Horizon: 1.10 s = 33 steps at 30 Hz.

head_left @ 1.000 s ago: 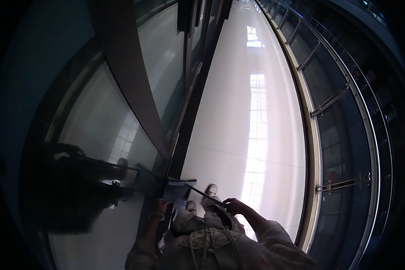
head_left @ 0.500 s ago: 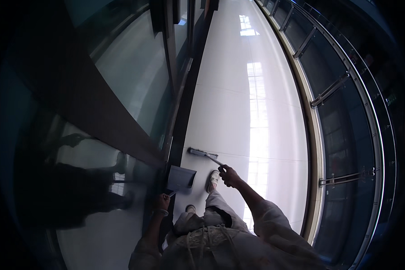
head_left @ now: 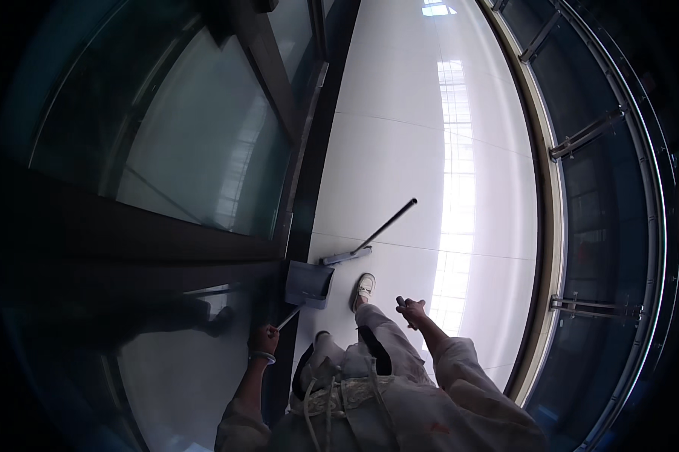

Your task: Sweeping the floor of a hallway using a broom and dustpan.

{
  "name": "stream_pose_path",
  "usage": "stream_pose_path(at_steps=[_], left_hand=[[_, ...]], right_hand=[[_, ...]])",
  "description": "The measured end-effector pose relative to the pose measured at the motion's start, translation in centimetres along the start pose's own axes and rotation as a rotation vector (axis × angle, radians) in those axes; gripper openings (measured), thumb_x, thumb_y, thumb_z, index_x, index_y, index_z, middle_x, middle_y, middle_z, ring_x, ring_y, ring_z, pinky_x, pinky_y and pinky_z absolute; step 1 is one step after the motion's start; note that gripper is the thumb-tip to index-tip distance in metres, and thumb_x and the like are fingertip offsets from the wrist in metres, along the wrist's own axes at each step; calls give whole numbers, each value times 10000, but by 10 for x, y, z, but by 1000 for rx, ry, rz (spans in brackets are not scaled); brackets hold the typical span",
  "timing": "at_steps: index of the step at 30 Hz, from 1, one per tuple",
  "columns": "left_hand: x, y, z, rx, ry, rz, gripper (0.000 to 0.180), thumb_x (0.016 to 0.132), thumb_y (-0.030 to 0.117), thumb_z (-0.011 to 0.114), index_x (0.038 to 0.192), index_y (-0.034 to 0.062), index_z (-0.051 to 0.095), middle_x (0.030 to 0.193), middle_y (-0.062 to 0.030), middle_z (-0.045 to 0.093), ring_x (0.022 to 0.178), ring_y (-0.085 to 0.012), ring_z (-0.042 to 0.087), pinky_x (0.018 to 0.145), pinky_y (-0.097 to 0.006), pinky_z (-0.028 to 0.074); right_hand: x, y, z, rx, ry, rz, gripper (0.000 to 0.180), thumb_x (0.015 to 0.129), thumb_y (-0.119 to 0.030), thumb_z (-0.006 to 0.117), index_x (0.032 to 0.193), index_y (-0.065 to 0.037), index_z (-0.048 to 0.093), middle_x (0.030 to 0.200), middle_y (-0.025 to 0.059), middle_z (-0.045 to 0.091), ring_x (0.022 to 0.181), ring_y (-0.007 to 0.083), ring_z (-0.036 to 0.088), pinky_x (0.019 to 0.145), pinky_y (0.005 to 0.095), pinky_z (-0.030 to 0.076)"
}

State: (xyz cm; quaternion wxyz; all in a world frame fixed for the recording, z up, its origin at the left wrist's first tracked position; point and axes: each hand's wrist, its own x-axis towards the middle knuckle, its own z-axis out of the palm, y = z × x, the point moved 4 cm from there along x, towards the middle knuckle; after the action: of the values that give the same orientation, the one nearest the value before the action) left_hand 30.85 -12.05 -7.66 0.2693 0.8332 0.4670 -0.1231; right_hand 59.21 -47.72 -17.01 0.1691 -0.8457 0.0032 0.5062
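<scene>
My left hand (head_left: 263, 340), with a band at the wrist, is closed round the thin handle of a grey long-handled dustpan (head_left: 308, 282). The pan lies by the dark strip along the wall, its mouth turned right. Just beyond it a broom (head_left: 346, 256) has its grey head on the floor. Its dark pole (head_left: 385, 226) slants up to the far right, ending free of any hand. My right hand (head_left: 412, 310) is closed, apart from that pole, on a short grey piece whose end shows; the rest is hidden in the fingers.
Glossy pale floor (head_left: 385, 151) runs ahead. Dark glass panels (head_left: 204, 135) in a frame stand on the left, mirroring my shape. A glass-and-metal railing (head_left: 596, 196) follows the right edge behind a low kerb (head_left: 548, 196). My shoe (head_left: 363, 290) is near the broom.
The broom has left my right hand; its pole now points away to the far right. My right hand has moved right and nearer me. My left hand still holds the dustpan.
</scene>
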Motion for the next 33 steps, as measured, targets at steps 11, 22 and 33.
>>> stream_pose_path(at_steps=[11,22,33], left_hand=[[23,32,-20,127,4,-51,139,689,276,636,799,193,623,752,-47,638,740,-259,614,635,-381,484],[-10,-19,-10,-59,21,7,539,572,279,743,1051,179,517,895,-69,614,828,-274,589,711,-384,464],[-39,87,-55,-60,421,427,461,666,295,669,1067,124,517,975,-108,513,907,-277,497,760,-413,401]], right_hand=[[-17,-39,-41,503,-176,-21,363,802,-341,536,1033,-73,452,677,117,586,435,164,527,371,284,413],[-16,-71,-28,539,-79,-87,185,701,-163,596,812,-48,505,623,70,573,411,140,490,321,279,381],[60,-212,-77,248,-71,-202,286,737,-220,590,958,-54,518,740,90,587,533,196,605,412,294,473]])
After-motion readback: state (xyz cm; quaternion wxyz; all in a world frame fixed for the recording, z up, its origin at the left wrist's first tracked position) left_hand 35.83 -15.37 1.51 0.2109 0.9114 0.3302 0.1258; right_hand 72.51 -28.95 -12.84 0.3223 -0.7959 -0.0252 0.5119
